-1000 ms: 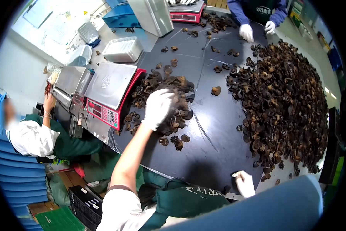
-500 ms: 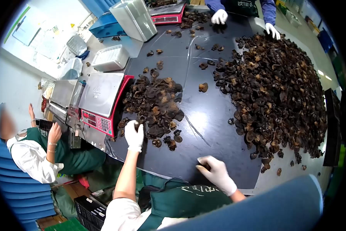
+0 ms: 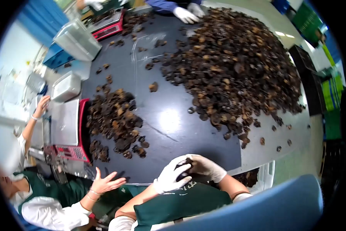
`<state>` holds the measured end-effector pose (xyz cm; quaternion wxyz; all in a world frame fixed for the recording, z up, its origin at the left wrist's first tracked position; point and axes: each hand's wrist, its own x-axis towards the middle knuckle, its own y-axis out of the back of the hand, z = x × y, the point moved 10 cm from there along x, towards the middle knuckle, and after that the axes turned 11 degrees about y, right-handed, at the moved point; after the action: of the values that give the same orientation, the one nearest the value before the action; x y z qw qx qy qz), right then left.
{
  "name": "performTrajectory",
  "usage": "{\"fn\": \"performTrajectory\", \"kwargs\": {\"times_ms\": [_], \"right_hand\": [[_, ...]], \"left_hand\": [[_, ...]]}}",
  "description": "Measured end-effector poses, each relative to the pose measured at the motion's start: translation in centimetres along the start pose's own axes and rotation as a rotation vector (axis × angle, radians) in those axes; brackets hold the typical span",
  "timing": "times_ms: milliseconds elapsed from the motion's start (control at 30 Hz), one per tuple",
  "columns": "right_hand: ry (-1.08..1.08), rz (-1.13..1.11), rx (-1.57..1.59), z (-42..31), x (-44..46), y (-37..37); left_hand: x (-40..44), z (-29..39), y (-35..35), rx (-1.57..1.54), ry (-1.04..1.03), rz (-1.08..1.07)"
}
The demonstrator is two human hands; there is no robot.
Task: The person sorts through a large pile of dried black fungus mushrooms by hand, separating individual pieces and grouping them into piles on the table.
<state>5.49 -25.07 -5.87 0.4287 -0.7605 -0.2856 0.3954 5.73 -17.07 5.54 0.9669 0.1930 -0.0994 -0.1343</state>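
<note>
My left hand (image 3: pixel 172 176), in a white glove, is closed around dark dried fungus in front of the green apron. Opposite it, my right hand (image 3: pixel 205 168), also gloved, has its fingers curled over the same dark fungus (image 3: pixel 186 165). Both hands are together above the near table edge. A smaller fungus pile (image 3: pixel 115 117) lies up and to the left of them, beside the red scale (image 3: pixel 68 125). The large fungus pile (image 3: pixel 238 61) spreads over the right side of the dark table sheet.
A plastic bin (image 3: pixel 266 175) with fungus stands below the near edge at right. A co-worker's bare hand (image 3: pixel 103 183) reaches out at left. Another person's gloved hands (image 3: pixel 186 14) are at the far edge. Clear containers (image 3: pixel 77 40) and a second scale (image 3: pixel 108 26) stand far left.
My left hand has moved right, away from the smaller pile, and has met my right hand. The view has turned right. The co-worker at left has come nearer, one arm stretched out.
</note>
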Motion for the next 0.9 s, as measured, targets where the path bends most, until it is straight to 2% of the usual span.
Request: {"fn": "performTrajectory", "kwargs": {"times_ms": [67,133,200,267,333,400,467,500,600,667,733,767,800,867,900], "right_hand": [[0.063,-0.025,-0.214,-3.0,-4.9,3.4],[0.198,-0.358,-0.725,-5.9,-9.9,3.9],[-0.251,-0.149,-1.019,-5.6,-15.0,6.0],[-0.225,-0.001,-1.187,-8.6,-16.8,5.5],[0.179,0.294,-1.314,-14.0,-16.4,4.7],[0.485,0.632,-1.487,-19.1,-16.0,4.7],[0.855,0.703,-1.659,-22.7,-15.0,3.0],[0.915,0.727,-1.679,-23.9,-13.9,3.1],[1.183,0.758,-1.733,-27.3,-10.7,2.5],[1.306,0.911,-1.875,-29.0,-8.1,3.2],[1.211,1.062,-1.957,-30.1,-5.5,2.8],[1.083,1.052,-2.073,-29.8,-3.2,3.4],[1.020,0.935,-2.132,-28.7,-1.6,2.8],[1.112,0.616,-2.135,-25.5,-0.2,0.9],[1.086,0.538,-2.248,-23.6,0.2,0.3]], "left_hand": [[0.8,-0.8,-2.0,-0.036,-0.003,-0.034],[3.2,-1.7,-1.9,0.109,-0.060,0.046],[5.3,-4.8,-1.2,0.163,0.070,0.141],[7.9,-6.7,-1.0,0.244,0.063,0.134],[11.0,-8.3,-0.4,0.388,0.067,0.180],[14.6,-10.0,0.5,0.358,0.103,0.246],[18.0,-11.3,0.5,0.354,0.121,0.268],[19.6,-10.7,0.2,0.424,0.055,0.251],[23.4,-10.8,-1.5,0.425,0.141,0.164],[25.2,-11.4,-2.6,0.366,0.252,0.125],[26.0,-13.5,-3.8,0.306,0.258,0.101],[25.6,-14.7,-4.5,0.350,0.269,0.056],[25.2,-14.6,-5.2,0.373,0.190,-0.024],[23.2,-18.9,-5.3,0.353,0.203,-0.081],[22.3,-14.7,-4.4,0.041,0.229,-0.152]]}}
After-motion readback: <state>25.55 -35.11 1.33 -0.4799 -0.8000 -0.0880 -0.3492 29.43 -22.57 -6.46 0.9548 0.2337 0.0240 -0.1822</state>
